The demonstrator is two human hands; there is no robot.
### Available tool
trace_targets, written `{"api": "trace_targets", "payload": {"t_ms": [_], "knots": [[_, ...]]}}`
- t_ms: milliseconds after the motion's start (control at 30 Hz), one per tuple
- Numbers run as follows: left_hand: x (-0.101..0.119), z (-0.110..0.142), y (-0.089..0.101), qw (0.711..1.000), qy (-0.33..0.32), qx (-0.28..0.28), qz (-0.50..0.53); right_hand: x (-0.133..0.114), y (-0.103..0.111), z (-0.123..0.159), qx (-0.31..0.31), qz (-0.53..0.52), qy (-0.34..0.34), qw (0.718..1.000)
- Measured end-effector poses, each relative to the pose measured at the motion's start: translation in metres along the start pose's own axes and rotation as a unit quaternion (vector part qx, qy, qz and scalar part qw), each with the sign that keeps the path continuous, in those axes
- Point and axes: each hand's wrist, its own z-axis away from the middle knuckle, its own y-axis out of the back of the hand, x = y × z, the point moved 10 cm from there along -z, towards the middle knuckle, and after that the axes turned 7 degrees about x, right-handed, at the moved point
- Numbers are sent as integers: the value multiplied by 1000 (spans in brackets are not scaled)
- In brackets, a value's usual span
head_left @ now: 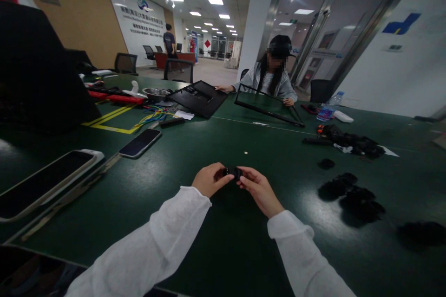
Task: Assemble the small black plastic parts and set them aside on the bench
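In the head view, both bare hands meet above the green table point(237, 246), at one small black part point(234, 173). The left hand point(210, 178) grips its left side between thumb and curled fingers; the right hand point(258, 188) pinches its right end with thumb and fingertips. Whether it is one piece or two joined is too small to tell. The step in hand seems to be close two-handed handling of this part, and the next move calls for a steady left grip and fine fingertip control from the right. More dark pieces point(362, 203) lie on the table to the right, well apart from the hands, and a phone point(140, 143) lies to the left. Across the table, a co-worker point(270, 79) holds a thin black frame point(268, 113), one hand near a black panel point(199, 102).
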Motion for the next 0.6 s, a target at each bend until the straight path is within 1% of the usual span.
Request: {"api": "trace_targets", "payload": {"t_ms": [133,233,300,400,533,600], "knots": [[-5,-1,3,999,19,18,-28,-1,0,0,0,18,18,1000],[-15,-2,6,998,54,35,-3,-1,5,-1,25,8,22,999],[-21,-2,9,995,79,51,33,-5,13,-2,55,17,40,998],[-28,-3,16,986,106,84,98,-16,31,-3,116,73,94,986],[-43,-3,22,969,142,129,154,-29,64,0,222,154,151,951],[-54,-4,23,957,163,152,185,-35,80,2,262,167,164,936]]}}
